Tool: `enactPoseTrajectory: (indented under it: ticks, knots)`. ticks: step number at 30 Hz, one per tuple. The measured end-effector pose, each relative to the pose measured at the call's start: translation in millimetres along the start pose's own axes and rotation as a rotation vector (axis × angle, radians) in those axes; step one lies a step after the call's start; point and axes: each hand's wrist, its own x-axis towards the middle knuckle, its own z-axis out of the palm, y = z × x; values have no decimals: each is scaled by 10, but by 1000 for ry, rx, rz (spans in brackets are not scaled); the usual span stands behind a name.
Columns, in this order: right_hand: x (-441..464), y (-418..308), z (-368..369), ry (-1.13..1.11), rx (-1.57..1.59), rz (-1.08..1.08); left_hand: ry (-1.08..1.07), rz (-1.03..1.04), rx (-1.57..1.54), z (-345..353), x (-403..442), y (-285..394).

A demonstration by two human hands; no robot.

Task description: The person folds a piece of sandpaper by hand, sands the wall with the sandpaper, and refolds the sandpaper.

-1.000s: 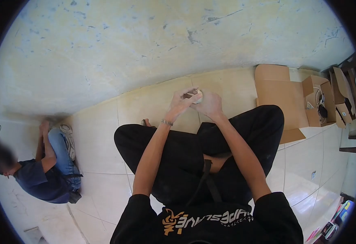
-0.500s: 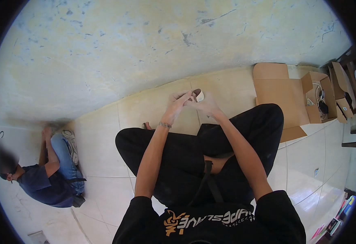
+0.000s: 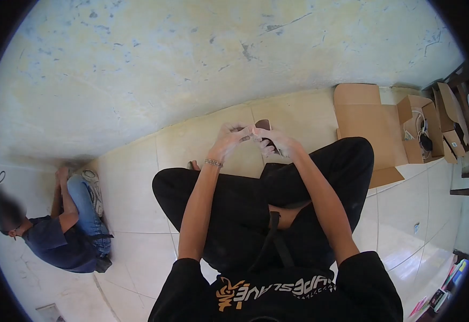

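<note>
A small piece of sandpaper (image 3: pixel 264 124), dark brown on the face I see, is held between my hands in front of my crossed legs. My left hand (image 3: pixel 229 139), with a bracelet at the wrist, has its fingers closed in a pinch at the sheet's left edge. My right hand (image 3: pixel 279 143) grips the sheet from the right, its fingers curled around it, with part of the brown sheet showing between them. White dust coats both hands. Fingers hide much of the sheet.
Ahead stands a scuffed, patchy wall (image 3: pixel 234 59). At right lie a flattened cardboard sheet (image 3: pixel 366 118) and an open cardboard box (image 3: pixel 430 153) with cables. Another person (image 3: pixel 65 236) sits at left near the wall. Pale tiles (image 3: pixel 132 214) cover the floor.
The sandpaper has turned, from showing a pale printed side to mostly its brown face. My right hand has shifted slightly right and curled around it; my left hand has barely moved.
</note>
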Motion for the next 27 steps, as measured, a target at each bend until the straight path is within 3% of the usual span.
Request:
enactPoseTrajectory:
  ticks: [4,7,10,14,16,20,27]
  knots:
    - [19,34,-81,-114,100,108,16,29,22,144,-68,119]
    - [-29,-15,47,-42,157,-2,-69,-29,33,179,-64,168]
    - [-43,15,6,25,149,85,-54,-82,185,272,-154,273]
    - [-43,-19,45,44,122,90,-85,-55,102,180,-69,140]
    - [-51,-44,-6,-91,111,125,-147,-39,7,179,-57,104]
    - [-57,-42,-14,-117,153,134,-229,-76,-3,163,-66,85]
    - [9,49,28,-118,158,15,-87,-56,29,188,-44,8]
